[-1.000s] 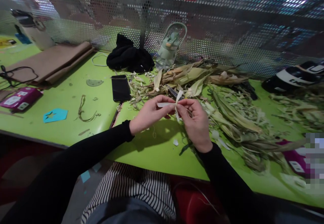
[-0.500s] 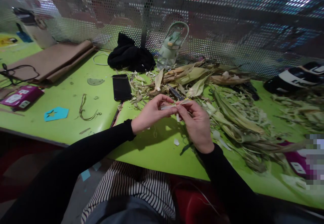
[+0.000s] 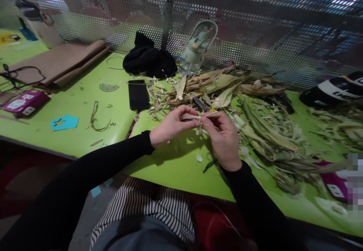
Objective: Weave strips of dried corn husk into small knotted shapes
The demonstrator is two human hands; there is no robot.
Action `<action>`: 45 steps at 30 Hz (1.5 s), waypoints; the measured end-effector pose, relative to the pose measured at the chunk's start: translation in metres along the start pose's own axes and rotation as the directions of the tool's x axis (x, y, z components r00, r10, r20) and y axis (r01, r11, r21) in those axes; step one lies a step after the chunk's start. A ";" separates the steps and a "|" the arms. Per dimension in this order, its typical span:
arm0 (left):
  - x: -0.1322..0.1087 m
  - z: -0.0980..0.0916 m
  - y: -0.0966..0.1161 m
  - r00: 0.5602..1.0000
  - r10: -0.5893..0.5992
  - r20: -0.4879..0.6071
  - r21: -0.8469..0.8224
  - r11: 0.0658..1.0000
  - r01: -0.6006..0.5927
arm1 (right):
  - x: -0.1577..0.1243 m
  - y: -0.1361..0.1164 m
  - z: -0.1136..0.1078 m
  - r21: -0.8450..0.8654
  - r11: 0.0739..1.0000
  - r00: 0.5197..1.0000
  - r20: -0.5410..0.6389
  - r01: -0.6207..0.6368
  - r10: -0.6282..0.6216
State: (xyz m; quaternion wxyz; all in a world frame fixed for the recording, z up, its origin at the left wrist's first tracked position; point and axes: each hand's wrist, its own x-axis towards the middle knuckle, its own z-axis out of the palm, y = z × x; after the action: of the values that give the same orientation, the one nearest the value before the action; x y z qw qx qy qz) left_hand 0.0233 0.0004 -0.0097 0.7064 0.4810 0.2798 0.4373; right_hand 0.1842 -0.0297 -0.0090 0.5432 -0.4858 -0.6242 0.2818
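Note:
Between my two hands, above the green table, is a small pale bundle of corn husk strips (image 3: 190, 117). My left hand (image 3: 176, 126) is closed on its left end, thumb below and fingers above. My right hand (image 3: 222, 137) pinches the bundle's right end between thumb and fingers, which partly hide it. A short piece of husk hangs below the pinch. Just beyond my hands lie a dark-bladed tool (image 3: 200, 103), perhaps a cutter, and a heap of dried corn husks (image 3: 218, 84).
More husks (image 3: 266, 141) and shreds spread to the right. A phone (image 3: 138, 94), black cloth (image 3: 150, 60) and green water bottle (image 3: 193, 52) stand or lie beyond. At left are brown paper (image 3: 68, 60), a blue star cutout (image 3: 64, 122) and a purple box (image 3: 25, 102). Perforated metal screen (image 3: 127, 20) behind.
My hands stay together on the husk bundle, with small shifts of the right fingers and thumb. The whole view has moved slightly.

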 end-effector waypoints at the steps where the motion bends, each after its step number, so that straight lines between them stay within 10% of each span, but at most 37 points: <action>1: 0.000 0.000 0.000 1.000 0.002 -0.013 -0.012 1.000 -0.002 | 0.000 0.002 0.000 0.040 0.999 1.000 0.000 -0.017 0.017; 17: -0.005 0.000 0.001 0.976 0.219 -0.007 0.283 0.936 -0.208 | 0.001 0.002 0.000 -0.007 1.000 0.999 -0.037 -0.007 0.006; 45: 0.002 -0.019 0.018 0.970 -0.068 0.232 0.211 0.977 0.018 | -0.001 0.011 0.000 0.113 0.981 0.985 0.093 -0.158 0.148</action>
State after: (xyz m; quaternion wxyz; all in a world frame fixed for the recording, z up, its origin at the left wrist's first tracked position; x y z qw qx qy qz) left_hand 0.0025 0.0135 0.0002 0.6902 0.5948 0.2479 0.3293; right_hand 0.1871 -0.0264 -0.0188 0.5212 -0.4865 -0.5894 0.3798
